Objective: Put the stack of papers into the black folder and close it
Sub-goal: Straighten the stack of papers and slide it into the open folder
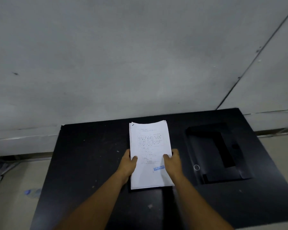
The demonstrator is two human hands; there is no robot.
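Now both hands are gripping the stack of papers, the left hand and the right hand pinching its long edges. The black folder is lying open to the right, nearer the right hand, its long axis running parallel to the stack's.

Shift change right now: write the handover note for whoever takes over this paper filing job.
Left hand: grip on the left edge of the white printed paper stack, thumb on top.
Right hand: grip on the stack's right edge.
The stack is at the middle of the black table; the black folder lies to its right.
Done: stack gripped.
Left: put the stack in the folder, close it.
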